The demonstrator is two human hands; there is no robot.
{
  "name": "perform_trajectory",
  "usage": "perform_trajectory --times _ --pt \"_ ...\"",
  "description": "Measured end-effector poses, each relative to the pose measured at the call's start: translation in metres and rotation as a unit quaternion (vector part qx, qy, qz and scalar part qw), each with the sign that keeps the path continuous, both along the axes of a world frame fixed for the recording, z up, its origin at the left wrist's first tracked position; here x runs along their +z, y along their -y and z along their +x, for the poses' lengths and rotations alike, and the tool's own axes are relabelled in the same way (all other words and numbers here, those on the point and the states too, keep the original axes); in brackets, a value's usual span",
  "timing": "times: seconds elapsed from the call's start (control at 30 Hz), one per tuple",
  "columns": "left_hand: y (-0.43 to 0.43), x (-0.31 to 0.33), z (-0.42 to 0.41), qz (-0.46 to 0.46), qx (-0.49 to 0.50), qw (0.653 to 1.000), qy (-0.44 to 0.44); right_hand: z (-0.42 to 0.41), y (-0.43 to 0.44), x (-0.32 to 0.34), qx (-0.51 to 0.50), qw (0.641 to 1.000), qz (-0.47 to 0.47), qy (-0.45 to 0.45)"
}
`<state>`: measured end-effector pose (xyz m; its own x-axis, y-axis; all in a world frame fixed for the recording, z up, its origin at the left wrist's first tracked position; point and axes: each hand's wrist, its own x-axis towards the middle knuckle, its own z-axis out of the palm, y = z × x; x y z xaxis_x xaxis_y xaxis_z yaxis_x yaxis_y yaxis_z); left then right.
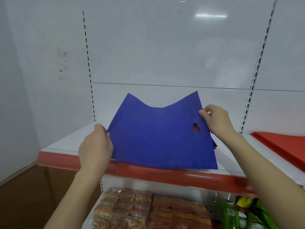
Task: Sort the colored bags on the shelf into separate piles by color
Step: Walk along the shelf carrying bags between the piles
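Now my left grip point(95, 146) pinches the blue bag point(156, 134) at its left edge, and my right grip point(214, 119) clasps its right edge. It sags over the shelf point(66, 142) front. Stacked red bags point(283, 146) lie right, perhaps another underneath.

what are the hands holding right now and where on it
Both hands hold the blue bag: the left hand grips its left edge, the right hand pinches its right edge beside the handle cutout.

The flat red stack of bags point(283, 146) runs off the right edge. A red sheet point(195, 128) beneath the floppy blue bag point(156, 138) shows only through the handle hole. The near orange packets point(148, 210) are blurred and cut off.
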<state>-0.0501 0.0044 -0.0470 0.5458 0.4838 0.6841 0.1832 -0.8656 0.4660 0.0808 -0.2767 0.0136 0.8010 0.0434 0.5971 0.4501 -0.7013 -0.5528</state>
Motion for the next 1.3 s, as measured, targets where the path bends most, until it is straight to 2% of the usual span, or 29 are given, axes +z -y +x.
perform_trajectory --times 0.23,0.47,0.67,0.97,1.3 --pt "0.033 0.002 -0.013 -0.01 -0.052 0.998 0.032 -0.034 0.029 -0.009 -0.09 0.995 -0.044 0.011" --pt "0.117 0.012 -0.019 -0.003 -0.127 0.991 0.043 -0.075 0.124 -0.015 -0.181 0.978 -0.102 -0.012" --pt "0.243 0.006 -0.013 -0.016 -0.206 0.978 0.025 -0.117 0.256 -0.018 -0.267 0.958 -0.102 -0.02" --pt "0.443 -0.02 -0.014 -0.035 -0.34 0.94 -0.013 -0.191 0.451 -0.027 -0.383 0.917 -0.096 -0.047" --pt "0.64 -0.031 0.005 -0.017 -0.468 0.883 -0.044 -0.25 0.623 -0.057 -0.525 0.845 -0.074 -0.066"
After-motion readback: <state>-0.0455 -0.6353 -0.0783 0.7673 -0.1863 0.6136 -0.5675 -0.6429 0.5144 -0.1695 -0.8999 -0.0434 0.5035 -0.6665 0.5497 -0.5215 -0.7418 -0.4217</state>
